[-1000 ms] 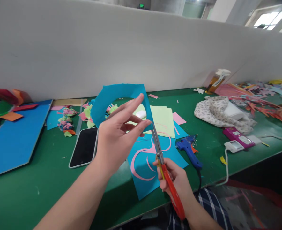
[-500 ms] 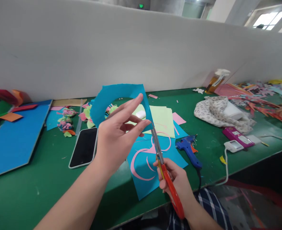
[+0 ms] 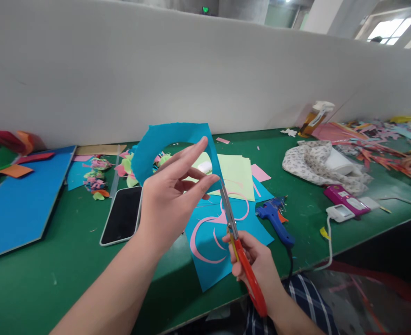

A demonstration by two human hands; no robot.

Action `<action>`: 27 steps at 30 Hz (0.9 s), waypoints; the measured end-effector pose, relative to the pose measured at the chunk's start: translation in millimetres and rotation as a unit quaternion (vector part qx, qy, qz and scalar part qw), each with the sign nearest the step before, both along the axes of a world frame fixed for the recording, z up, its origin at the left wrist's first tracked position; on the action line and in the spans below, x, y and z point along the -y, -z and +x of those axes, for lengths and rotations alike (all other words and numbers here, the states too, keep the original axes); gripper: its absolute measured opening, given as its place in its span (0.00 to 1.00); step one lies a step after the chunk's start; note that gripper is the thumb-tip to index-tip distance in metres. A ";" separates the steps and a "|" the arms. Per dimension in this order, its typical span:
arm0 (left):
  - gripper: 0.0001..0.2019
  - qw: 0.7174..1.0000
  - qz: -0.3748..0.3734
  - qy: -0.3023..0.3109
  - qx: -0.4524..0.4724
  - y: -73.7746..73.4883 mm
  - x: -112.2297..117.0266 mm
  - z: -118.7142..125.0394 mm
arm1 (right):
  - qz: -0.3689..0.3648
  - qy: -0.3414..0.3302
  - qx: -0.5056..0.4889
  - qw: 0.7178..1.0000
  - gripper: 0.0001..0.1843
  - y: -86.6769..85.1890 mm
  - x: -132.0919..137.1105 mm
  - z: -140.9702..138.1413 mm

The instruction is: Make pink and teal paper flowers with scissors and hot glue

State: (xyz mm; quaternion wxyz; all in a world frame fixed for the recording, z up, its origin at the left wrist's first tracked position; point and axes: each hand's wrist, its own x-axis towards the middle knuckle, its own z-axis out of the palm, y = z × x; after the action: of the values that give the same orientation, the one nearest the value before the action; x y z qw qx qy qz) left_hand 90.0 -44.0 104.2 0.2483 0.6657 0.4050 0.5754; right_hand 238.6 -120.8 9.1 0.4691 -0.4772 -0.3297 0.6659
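Observation:
Above the table, my left hand [image 3: 172, 200] grips a blue paper piece [image 3: 177, 132] that is cut hollow in the middle. Its thumb and fingers press near the paper's right edge. My right hand [image 3: 256, 260] is closed round the red-handled scissors [image 3: 250, 274], whose blades point up and meet the paper's lower right edge beside my left thumb. The blades look nearly closed. Below lies a blue sheet [image 3: 208, 274] with pink curved paper strips [image 3: 195, 246] on it. Behind it are pale green sheets [image 3: 245, 181].
Left of my hand lies a phone [image 3: 122, 216], with a blue board [image 3: 20, 209] farther left. A blue glue gun [image 3: 275, 221] with a cord is to the right. Beyond are a patterned cloth [image 3: 303, 163], a purple device [image 3: 347, 199], a bottle [image 3: 317, 118] and paper scraps [image 3: 369, 139].
Almost nothing differs. Both hands, the blue paper and the scissors stay in nearly the same place; the view shifts very slightly.

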 end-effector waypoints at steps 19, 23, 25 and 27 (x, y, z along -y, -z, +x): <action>0.25 0.999 0.009 0.019 -0.031 -1.2 3.2 1.5 | 0.057 0.012 0.029 0.998 0.22 5.2 -0.3 0.1; 0.25 0.999 0.020 0.025 -0.041 -0.1 5.5 4.6 | 0.040 0.022 0.019 0.999 0.22 2.8 -0.6 -0.1; 0.25 0.999 0.022 0.024 -0.044 0.1 6.5 5.4 | 0.037 0.021 0.013 0.999 0.22 1.4 -0.3 -0.4; 0.25 0.998 0.026 0.020 -0.049 0.2 6.6 5.4 | 0.030 0.019 0.003 0.999 0.23 0.7 0.1 -0.5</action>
State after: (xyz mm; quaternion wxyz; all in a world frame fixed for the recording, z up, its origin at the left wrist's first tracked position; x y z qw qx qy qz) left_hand 95.4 -50.7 103.9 0.2226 0.7069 0.3884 0.5475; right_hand 238.1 -120.9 8.4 0.4947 -0.4709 -0.3417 0.6456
